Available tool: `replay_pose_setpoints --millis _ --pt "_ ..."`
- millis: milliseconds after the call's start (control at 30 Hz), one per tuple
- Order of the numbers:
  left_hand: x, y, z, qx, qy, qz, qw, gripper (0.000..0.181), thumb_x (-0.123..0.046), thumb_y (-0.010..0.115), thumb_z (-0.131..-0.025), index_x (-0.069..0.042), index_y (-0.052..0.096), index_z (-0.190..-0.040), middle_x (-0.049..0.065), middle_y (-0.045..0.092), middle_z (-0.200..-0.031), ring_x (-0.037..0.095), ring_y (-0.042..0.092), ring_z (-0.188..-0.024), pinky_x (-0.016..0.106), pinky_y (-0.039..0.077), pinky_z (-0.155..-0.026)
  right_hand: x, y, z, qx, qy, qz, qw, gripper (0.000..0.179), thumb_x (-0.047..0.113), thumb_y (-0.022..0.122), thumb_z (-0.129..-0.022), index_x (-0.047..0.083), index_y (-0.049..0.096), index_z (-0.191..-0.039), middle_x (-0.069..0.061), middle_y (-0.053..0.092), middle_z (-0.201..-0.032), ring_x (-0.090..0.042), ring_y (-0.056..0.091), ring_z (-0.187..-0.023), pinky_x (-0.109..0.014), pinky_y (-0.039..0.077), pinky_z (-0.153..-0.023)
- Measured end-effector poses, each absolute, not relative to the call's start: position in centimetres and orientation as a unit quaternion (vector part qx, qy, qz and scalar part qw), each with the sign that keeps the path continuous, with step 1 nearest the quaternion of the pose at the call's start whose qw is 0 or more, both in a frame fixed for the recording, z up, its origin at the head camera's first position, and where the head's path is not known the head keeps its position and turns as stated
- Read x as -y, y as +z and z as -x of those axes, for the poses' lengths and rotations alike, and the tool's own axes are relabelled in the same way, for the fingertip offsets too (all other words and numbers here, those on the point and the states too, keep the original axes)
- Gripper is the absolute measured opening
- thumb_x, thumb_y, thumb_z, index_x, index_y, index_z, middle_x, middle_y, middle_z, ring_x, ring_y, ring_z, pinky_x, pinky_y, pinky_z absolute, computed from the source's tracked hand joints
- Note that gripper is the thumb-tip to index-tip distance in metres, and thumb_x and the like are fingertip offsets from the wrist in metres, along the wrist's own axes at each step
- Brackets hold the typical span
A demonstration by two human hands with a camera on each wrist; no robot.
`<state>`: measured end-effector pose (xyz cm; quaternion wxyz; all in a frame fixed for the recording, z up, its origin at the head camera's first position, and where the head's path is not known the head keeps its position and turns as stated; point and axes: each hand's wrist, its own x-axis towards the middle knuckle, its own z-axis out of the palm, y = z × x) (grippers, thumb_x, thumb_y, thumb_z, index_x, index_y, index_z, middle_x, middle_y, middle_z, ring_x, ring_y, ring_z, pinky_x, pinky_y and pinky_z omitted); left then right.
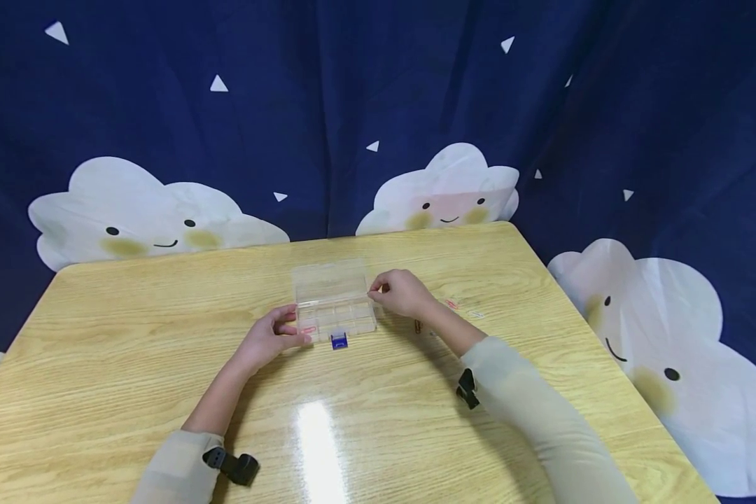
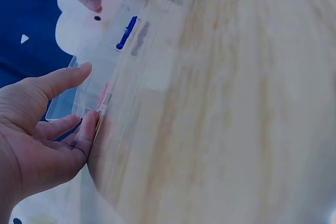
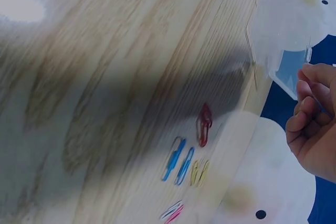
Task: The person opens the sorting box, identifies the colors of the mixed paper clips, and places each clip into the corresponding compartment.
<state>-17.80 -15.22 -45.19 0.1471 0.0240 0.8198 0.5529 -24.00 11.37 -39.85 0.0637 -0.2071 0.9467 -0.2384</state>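
Observation:
A clear plastic compartment box [image 1: 346,323] lies on the wooden table with its clear lid [image 1: 330,281] raised at the back and a blue latch [image 1: 339,341] at the front. Pinkish-red paper clips [image 1: 308,330] lie in its front left compartment. My left hand [image 1: 269,341] holds the box's left end, thumb toward the front, fingers at the side [image 2: 88,129]. At the box's right end, my right hand [image 1: 403,294] has thumb and index fingertips together beside the lid's corner; I cannot tell whether something is between them.
On the table [image 1: 132,350] right of the box are red paper clips [image 3: 204,125], blue paper clips [image 3: 184,167], yellow paper clips [image 3: 199,173] and pink and white paper clips [image 3: 172,211]. Behind the table hangs a dark blue curtain [image 1: 258,140] with cloud figures.

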Motion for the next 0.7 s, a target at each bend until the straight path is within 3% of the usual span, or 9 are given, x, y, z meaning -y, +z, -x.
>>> replay_pose_setpoints --millis 300,700 --pt "15.4 -45.4 17.9 -0.817 0.556 -0.02 0.153 0.077 -0.023 0.072 -0.072 -0.009 0.031 -0.136 0.014 0.041 -0.13 0.024 0.047 -0.102 0.023 0.043 -0.071 -13.3 -40.3 24.2 -0.948 -0.249 0.189 0.058 0.016 0.024 0.057 -0.084 0.012 0.068 -0.087 0.002 0.059 -0.069 -0.01 0.045 -0.055 -0.023 0.037 -0.054" --pt "15.4 -45.4 17.9 -0.816 0.557 -0.021 0.152 0.078 -0.024 0.072 -0.072 -0.009 0.031 -0.136 0.014 0.04 -0.131 0.025 0.047 -0.103 0.025 0.042 -0.072 -16.6 -40.4 24.2 -0.953 -0.25 0.162 0.063 0.018 0.023 0.056 -0.085 0.01 0.067 -0.089 0.001 0.056 -0.063 -0.01 0.041 -0.05 -0.024 0.035 -0.051"
